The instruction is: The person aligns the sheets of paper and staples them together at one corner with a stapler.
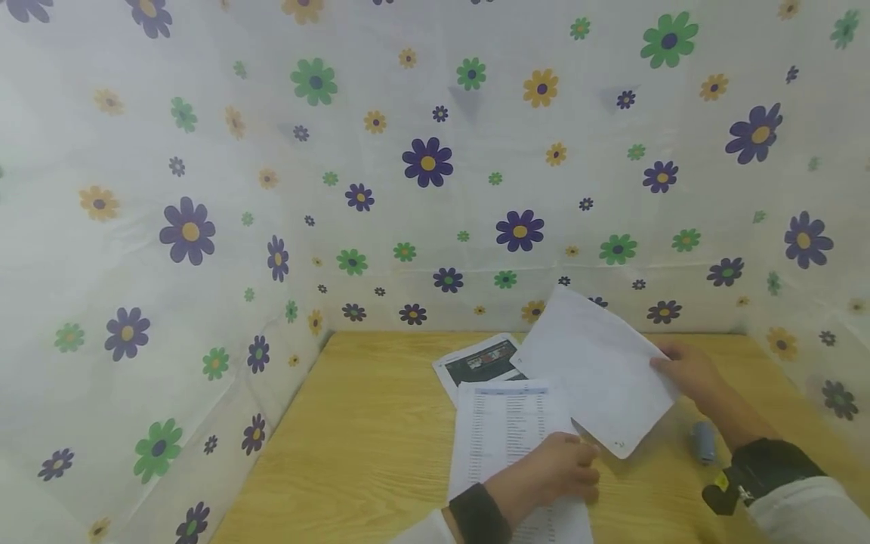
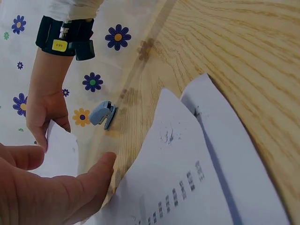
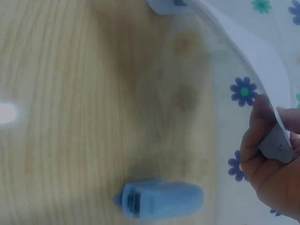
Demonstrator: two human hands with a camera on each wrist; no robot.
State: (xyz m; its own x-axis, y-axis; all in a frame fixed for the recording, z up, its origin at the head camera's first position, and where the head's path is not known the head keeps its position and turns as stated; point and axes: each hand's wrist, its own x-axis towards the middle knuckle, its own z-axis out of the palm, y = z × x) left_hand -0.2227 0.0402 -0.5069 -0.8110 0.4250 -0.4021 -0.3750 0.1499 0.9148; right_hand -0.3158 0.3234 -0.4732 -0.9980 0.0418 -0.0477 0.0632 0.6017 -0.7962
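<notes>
My right hand (image 1: 689, 370) pinches the right edge of a white sheet (image 1: 591, 370) between thumb and fingers. That sheet hangs tilted above the table, its side towards me almost blank. Over the right edge of the printed sheets (image 1: 506, 431) is my left hand (image 1: 553, 468). In the left wrist view its thumb and fingers (image 2: 101, 176) stand apart with nothing between them; whether they touch the paper I cannot tell. The printed sheets bear a table of text, and two lie slightly fanned. Behind them a sheet with a dark picture (image 1: 476, 363) is partly covered.
A small light-blue stapler (image 3: 164, 199) lies on the wooden table (image 1: 347, 423), below my right hand and near the right wrist. White curtains with printed flowers (image 1: 428, 162) enclose the table at the back, left and right.
</notes>
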